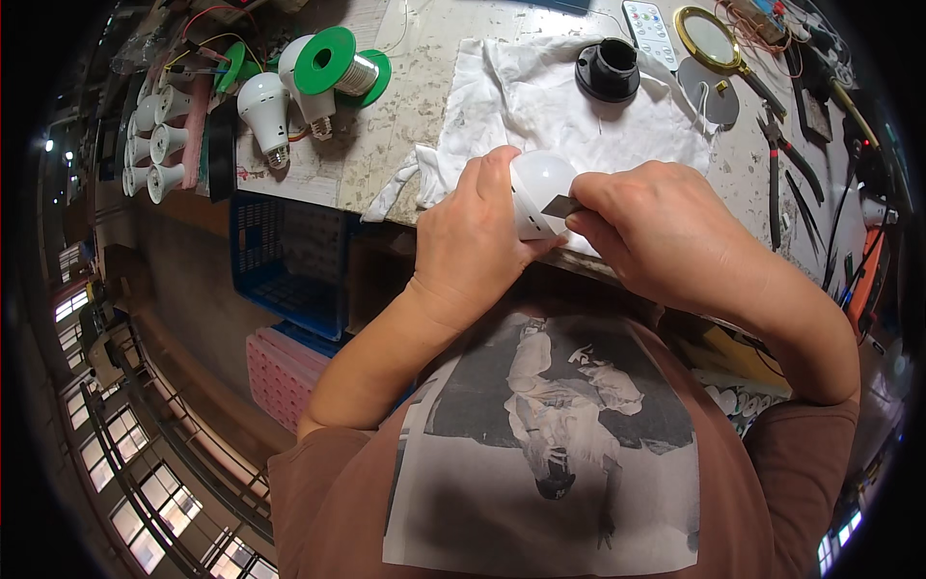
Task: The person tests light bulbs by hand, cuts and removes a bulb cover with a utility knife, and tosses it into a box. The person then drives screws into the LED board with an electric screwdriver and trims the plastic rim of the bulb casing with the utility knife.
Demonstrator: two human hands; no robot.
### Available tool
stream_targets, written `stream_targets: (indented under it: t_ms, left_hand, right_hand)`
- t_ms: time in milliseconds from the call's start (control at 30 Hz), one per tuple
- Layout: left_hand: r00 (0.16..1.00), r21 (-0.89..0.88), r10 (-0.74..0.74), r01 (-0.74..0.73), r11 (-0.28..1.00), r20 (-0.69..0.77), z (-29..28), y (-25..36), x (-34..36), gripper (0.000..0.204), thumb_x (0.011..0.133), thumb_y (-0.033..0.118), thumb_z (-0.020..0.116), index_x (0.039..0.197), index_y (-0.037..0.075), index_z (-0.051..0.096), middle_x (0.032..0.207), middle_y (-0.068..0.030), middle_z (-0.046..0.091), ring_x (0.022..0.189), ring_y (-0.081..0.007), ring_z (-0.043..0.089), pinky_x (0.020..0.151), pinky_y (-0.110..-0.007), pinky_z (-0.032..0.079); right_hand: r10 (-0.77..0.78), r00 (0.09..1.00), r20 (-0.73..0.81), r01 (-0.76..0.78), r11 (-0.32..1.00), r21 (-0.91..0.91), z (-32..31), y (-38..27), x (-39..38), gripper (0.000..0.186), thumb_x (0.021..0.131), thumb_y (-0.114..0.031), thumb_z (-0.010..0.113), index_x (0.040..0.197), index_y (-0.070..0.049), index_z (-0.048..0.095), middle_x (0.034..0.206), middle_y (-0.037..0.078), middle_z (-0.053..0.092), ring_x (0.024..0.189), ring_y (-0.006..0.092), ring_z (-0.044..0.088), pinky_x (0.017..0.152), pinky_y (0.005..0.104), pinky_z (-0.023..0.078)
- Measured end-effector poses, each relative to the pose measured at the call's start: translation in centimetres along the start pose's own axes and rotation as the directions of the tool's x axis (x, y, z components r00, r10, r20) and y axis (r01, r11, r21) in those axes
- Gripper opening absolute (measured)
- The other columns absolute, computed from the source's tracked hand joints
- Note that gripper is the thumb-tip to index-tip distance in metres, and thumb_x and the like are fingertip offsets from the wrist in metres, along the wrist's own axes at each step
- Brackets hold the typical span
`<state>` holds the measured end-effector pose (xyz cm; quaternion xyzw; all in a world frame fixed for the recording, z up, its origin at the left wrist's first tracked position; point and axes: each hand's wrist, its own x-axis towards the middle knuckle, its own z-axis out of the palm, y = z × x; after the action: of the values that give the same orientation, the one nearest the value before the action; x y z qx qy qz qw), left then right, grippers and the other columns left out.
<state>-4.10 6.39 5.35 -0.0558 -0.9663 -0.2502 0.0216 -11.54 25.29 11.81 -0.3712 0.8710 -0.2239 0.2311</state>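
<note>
My left hand [475, 224] wraps round a white light bulb [546, 176] at the near edge of the table, over a white cloth [492, 92]. Between thumb and fingers, my right hand [648, 224] pinches a small dark flat blade [559, 206]. The blade's tip lies against the bulb's white side, near some small dark slots. Most of the bulb's lower body is hidden by my left fingers. On the cloth just beyond stands a black round socket-like holder [608, 71].
Two white bulbs [263, 111] and a green solder wire spool [338, 68] lie at the left, beside a rack of white bulb housings [167, 143]. Rightward are a remote control [649, 34], magnifying glass [709, 37] and pliers [791, 154]. A blue crate [289, 285] sits below the table.
</note>
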Motion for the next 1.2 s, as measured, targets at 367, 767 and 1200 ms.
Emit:
stream_targets:
  t_ms: [367,767,1200]
  left_hand:
    - [1.000,0.059,0.004,-0.002,0.998,-0.021,0.4,0.4,-0.2,0.087,0.065,0.036,0.091,0.130,-0.001,0.046,0.106,-0.0155,0.061,0.083,-0.0336,0.069,0.064,-0.040,0.057]
    - [0.999,0.106,0.038,-0.035,0.994,-0.031,0.3,0.6,-0.3,0.086,0.068,0.037,0.089,0.130,-0.004,0.044,0.102,-0.0152,0.058,0.080,-0.0303,0.067,0.062,-0.036,0.055]
    - [0.999,0.026,0.029,-0.029,0.999,0.014,0.1,-0.2,0.0,0.089,0.063,0.037,0.092,0.129,0.000,0.047,0.107,-0.0144,0.062,0.085,-0.0320,0.069,0.064,-0.041,0.057]
  right_hand:
    - [-0.001,0.999,-0.036,-0.003,0.991,-0.132,0.7,-0.7,-0.6,0.017,0.090,-0.015,0.065,0.083,-0.001,0.061,0.068,0.019,0.064,0.065,0.0395,0.065,0.061,0.0492,0.050]
    - [-0.071,0.997,0.036,0.077,0.976,-0.201,0.2,-1.1,0.4,0.013,0.086,-0.012,0.064,0.081,-0.001,0.060,0.068,0.019,0.066,0.064,0.0392,0.066,0.061,0.0486,0.052]
    - [-0.020,1.000,0.008,0.020,1.000,0.018,0.1,0.0,0.0,0.022,0.093,-0.020,0.062,0.082,-0.001,0.066,0.069,0.020,0.066,0.069,0.0402,0.067,0.066,0.0499,0.052]
